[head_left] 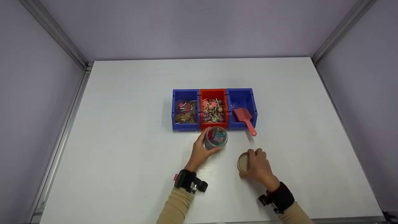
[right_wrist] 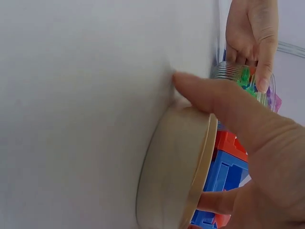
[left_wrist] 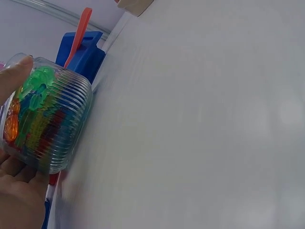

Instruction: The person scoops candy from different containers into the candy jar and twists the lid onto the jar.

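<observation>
A clear ribbed jar (head_left: 216, 138) stands on the table just in front of the red bin. Bright translucent coloured pieces fill it, seen closer through the jar's wall (left_wrist: 71, 119) in the left wrist view. My left hand (head_left: 200, 153) grips the jar from the left, thumb on the near side. To the right, my right hand (head_left: 259, 167) holds a round, shallow beige lid (head_left: 243, 161) by its edge, low at the tabletop. In the right wrist view the thumb and a finger span the lid (right_wrist: 171, 167); the other fingers are mostly hidden.
Three joined bins stand beyond the hands. The left blue bin (head_left: 185, 127) holds wrapped sweets; the red bin (head_left: 214, 125) holds small lollipop-like pieces. A pink scoop (head_left: 244, 115) leans in the right blue bin (head_left: 241, 93), its handle over the front edge. Walls enclose the white table (head_left: 124, 155).
</observation>
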Tool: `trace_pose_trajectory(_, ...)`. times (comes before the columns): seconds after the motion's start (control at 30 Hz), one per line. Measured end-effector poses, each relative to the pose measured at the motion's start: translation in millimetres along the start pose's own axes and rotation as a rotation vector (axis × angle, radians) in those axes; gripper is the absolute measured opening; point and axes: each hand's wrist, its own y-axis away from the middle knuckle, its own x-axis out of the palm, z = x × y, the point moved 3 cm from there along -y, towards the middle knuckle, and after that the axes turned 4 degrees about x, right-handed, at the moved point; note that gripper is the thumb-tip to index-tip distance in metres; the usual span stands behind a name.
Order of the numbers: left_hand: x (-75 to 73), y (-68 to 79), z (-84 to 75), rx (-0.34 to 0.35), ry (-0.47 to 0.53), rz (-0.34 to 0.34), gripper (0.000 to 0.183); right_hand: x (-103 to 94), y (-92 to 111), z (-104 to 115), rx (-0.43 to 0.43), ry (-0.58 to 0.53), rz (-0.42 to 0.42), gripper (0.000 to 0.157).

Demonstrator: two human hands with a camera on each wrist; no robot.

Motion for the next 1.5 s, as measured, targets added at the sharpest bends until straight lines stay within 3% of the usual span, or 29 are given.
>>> trace_pose_trajectory(0.43,-0.6,0.7,-1.2,0.001,0.024,-0.012,0.09,-1.0,0,0,0.003,-0.155,0.03,0.079)
trace_pose_trajectory(0.73,-0.9,-0.8,1.2,0.012,0.028,-0.004,0.093,-6.3,0,2,-0.064,-0.373,0.142,0.075)
trace_pose_trajectory(0.93,-1.8,-0.4,0.9,0.007,0.032,0.003,0.092,-7.1,-1,2,0.014,-0.568,0.223,0.066)
trace_pose_trajectory(1.2,-1.5,-1.5,1.2,-0.006,0.032,0.002,0.091,-16.1,-6,10,0.059,-0.738,0.204,0.065)
trace_pose_trajectory(1.5,-1.3,-0.7,1.5,0.004,0.048,-0.004,0.091,-23.0,-7,26,0.118,-0.868,0.105,0.058)
